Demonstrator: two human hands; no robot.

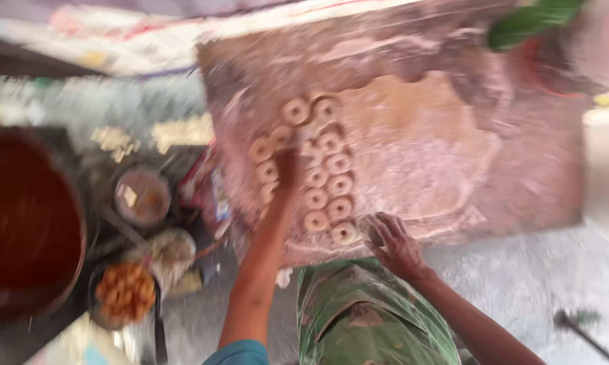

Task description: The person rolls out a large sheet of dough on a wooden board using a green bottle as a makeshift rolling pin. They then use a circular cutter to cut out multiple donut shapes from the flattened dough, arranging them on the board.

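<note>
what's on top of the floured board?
On the board: a rolled dough sheet, two columns of ring-shaped dough pieces and loose flour. The left hand covers part of the rings; the right hand rests at the near edge. Motion blur hides finer detail.

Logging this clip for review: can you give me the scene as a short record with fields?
setting: floured board on the floor, picture blurred
dough: flat rolled sheet, ring-shaped pieces in rows beside it
left hand: left hand reaching onto the rings; grip not clear
right hand: right hand resting at the board's near edge, by the nearest ring
nearby: large dark pan, bowl of fried pieces, small bowl
</note>
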